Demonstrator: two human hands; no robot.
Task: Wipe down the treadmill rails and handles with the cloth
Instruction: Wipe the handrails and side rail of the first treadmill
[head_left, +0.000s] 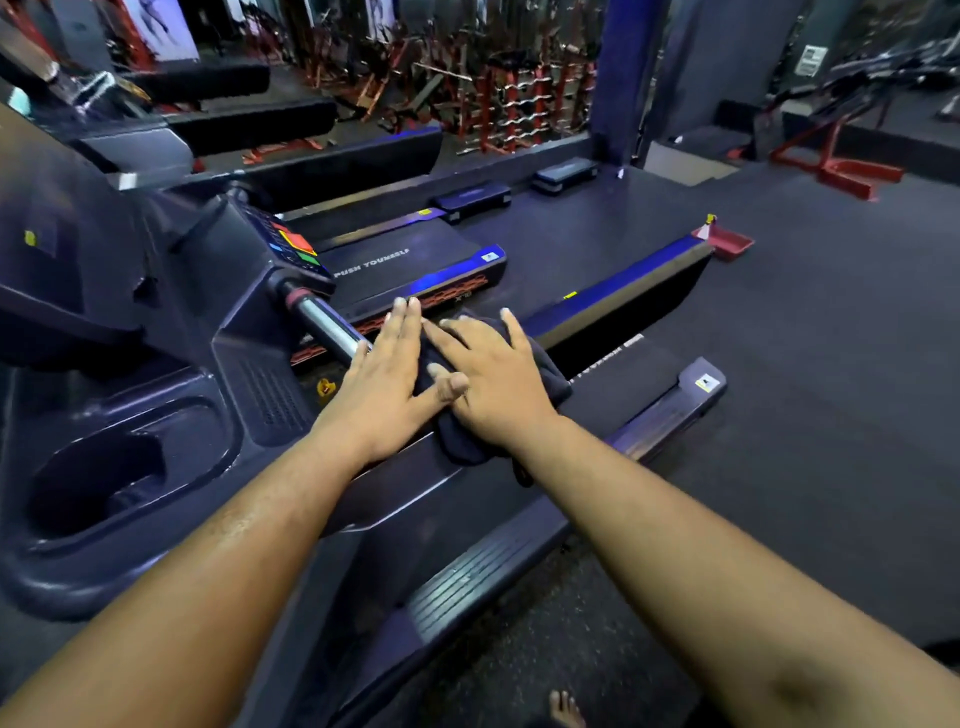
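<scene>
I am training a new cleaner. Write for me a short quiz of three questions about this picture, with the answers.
1. True or false: both hands lie flat on the dark folded cloth.
2. Which hand is nearer the shiny metal grip bar?
3. The cloth lies on: A) the floor, B) the dark treadmill handrail, C) the cup holder.

Key: 1 true: left hand and right hand press it. 2 left. 3 B.

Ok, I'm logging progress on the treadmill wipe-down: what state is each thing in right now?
Cloth: dark, bunched, pressed on the rail.
Left hand: flat, fingers spread, on the cloth's edge.
Right hand: flat on the cloth.
Handle: bare metal, uncovered.
Cup holder: empty.
</scene>
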